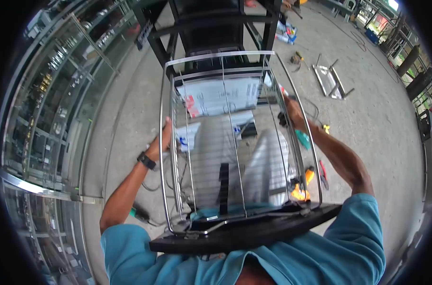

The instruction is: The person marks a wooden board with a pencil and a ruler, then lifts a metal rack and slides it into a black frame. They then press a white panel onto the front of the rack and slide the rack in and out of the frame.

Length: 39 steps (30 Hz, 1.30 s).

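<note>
A chrome wire pull-out basket (220, 56) stands over my lap, its thin rods running toward me. Along its near end, against my chest, lies a black panel (244, 237). On the basket's left side, my left hand (165, 137) grips the wire frame, thumb up and the other fingers mostly hidden behind the rods. My right hand (294, 114) is closed at the opposite side rail, higher up than the left. Through the rods show my grey trousers (211, 147) and a white sheet with red and black print (225, 95).
A black frame (208, 21) rises just ahead. Glass display shelves (44, 114) line the left. On the floor at right lie a small metal rack (330, 81), red-handled pliers (324, 173) and an orange-yellow tool (309, 175). A dark cable (315, 109) loops beside my right forearm.
</note>
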Tool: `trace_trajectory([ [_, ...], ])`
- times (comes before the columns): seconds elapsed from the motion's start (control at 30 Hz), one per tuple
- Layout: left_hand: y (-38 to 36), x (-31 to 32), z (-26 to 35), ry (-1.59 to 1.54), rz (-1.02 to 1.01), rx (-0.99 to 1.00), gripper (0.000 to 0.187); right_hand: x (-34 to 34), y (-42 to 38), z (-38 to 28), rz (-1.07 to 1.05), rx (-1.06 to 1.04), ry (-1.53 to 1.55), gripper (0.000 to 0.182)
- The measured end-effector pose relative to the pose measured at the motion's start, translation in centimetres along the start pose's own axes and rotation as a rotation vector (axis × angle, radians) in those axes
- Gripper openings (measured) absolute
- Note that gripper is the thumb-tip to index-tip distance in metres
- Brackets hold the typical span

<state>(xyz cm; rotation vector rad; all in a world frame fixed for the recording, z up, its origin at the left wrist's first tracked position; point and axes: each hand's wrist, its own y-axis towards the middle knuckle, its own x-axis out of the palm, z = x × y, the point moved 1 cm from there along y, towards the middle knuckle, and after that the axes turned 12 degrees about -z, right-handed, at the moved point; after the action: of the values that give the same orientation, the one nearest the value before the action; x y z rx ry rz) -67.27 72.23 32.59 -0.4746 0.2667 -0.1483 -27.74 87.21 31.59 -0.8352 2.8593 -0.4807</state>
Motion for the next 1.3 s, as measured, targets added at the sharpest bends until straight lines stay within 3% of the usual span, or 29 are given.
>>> trace_trajectory([
  [0.07,-0.3,-0.7,0.0,-0.063,-0.007,-0.035,0.093,0.5,0.5,0.2,0.144,0.050,0.139,0.066],
  [0.13,1.5,-2.7,-0.2,-0.171,-0.008,0.072,0.093,1.5,-0.1,-1.3,0.173,0.039,0.112,0.063],
  [0.2,7.3,-6.4,-2.0,-0.268,0.038,0.118,0.092,2.1,0.1,-1.1,0.178,0.039,0.067,0.060],
  [0.27,9.6,-6.5,2.7,-0.483,-0.020,0.210,0.090,2.1,0.6,-0.3,0.133,0.010,0.154,0.054],
  [0.33,18.4,-11.1,2.9,-0.392,-0.030,0.211,0.093,1.7,1.3,-0.5,0.152,0.121,0.185,0.049],
  [0.4,19.0,-11.1,10.2,-0.530,0.222,-0.060,0.096,2.2,0.9,-1.7,0.114,0.028,0.102,0.053],
  [0.43,20.5,-13.2,9.9,-0.538,0.218,-0.046,0.096,2.2,0.9,-2.5,0.073,-0.016,0.090,0.056],
  [0.5,23.5,-17.0,7.2,-0.009,0.325,0.384,0.100,1.5,0.8,-2.6,-0.028,0.017,0.120,0.056],
  [0.53,23.3,-17.0,8.7,-0.011,0.322,0.421,0.100,0.8,1.0,-2.1,0.035,0.012,0.085,0.050],
  [0.6,20.7,-15.3,8.3,-0.307,0.149,0.207,0.103,0.6,0.7,-2.9,0.007,0.024,0.056,0.048],
  [0.67,20.3,-13.8,8.8,-0.232,0.254,0.310,0.101,1.3,0.1,-2.8,-0.064,-0.099,0.104,0.047],
  [0.77,23.3,-12.0,6.3,-0.552,0.151,0.429,0.092,-0.5,1.3,0.4,-0.056,0.006,0.161,0.049],
  [0.83,25.2,-11.8,3.4,-0.514,0.094,0.397,0.087,-0.9,1.4,1.4,-0.050,0.007,0.195,0.054],
  [0.9,23.9,-11.7,2.3,-0.476,0.049,0.360,0.082,-0.4,1.2,1.6,-0.052,-0.044,0.164,0.070],
  [0.97,21.4,-10.3,3.8,-0.278,0.202,0.439,0.064,-1.3,1.4,2.4,-0.108,-0.096,0.158,0.071],
  [1.07,22.3,-10.6,4.0,-0.023,0.206,0.361,0.051,-1.9,0.8,0.5,-0.061,-0.035,0.107,0.070],
  [1.13,23.6,-10.1,3.5,-0.313,0.140,0.372,0.022,-4.1,1.1,0.9,-0.230,-0.247,-0.009,0.067],
  [1.17,23.5,-10.1,2.9,-0.401,0.136,0.373,0.021,-3.2,1.0,-0.4,-0.160,-0.113,0.116,0.064],
  [1.23,23.7,-10.2,2.8,-0.494,0.185,0.353,0.020,-3.7,1.6,-1.2,-0.184,-0.057,0.174,0.060],
  [1.27,23.0,-9.9,3.2,-0.384,0.221,0.268,0.024,-4.6,2.6,-0.8,-0.159,0.024,0.236,0.059],
  [1.3,24.0,-10.2,2.4,-0.338,0.251,0.324,0.026,-5.1,3.2,-0.5,-0.104,0.033,0.287,0.051],
])
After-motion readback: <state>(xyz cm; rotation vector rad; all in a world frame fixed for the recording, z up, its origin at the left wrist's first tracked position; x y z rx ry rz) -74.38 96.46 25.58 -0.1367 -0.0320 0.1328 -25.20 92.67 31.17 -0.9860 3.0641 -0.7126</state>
